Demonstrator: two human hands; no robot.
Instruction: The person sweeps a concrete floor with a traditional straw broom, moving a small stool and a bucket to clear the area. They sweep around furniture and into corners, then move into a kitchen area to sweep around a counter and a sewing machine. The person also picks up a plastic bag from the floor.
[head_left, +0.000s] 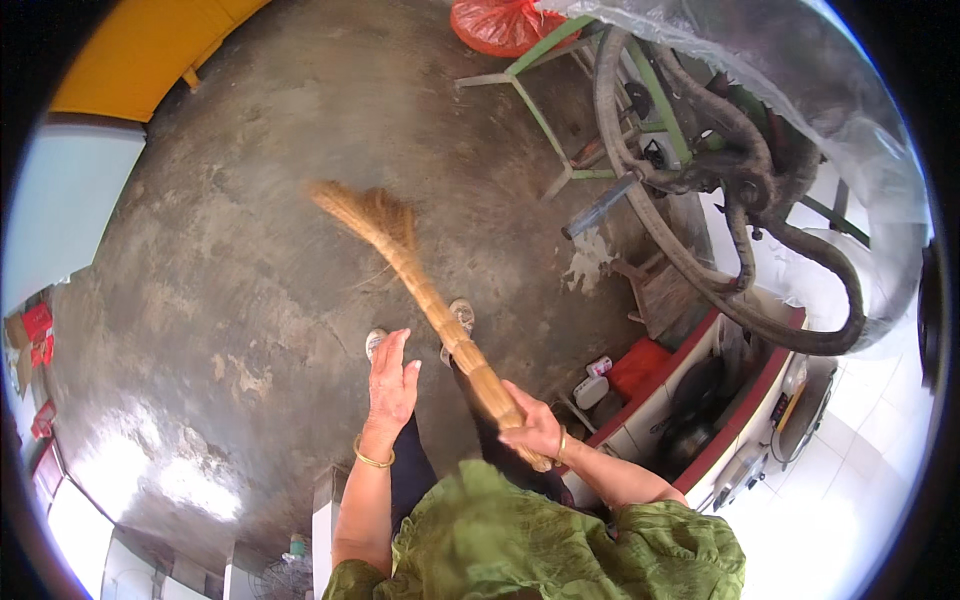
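Here, the right hand [535, 430] is clamped around the near end of a straw broom [437, 312], which slants forward and leftward from it over the floor [250, 270]. Left of the broom, the left hand [392, 388] is spread, thumb apart from extended fingers. Ahead-right of the right hand, a small white container [599, 367] bears markings too small to read.

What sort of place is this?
Possibly a kitchen doubling as a workroom: white tiles, what look like dark pans, and a machine with a large wheel, over bare, concrete-like floor.
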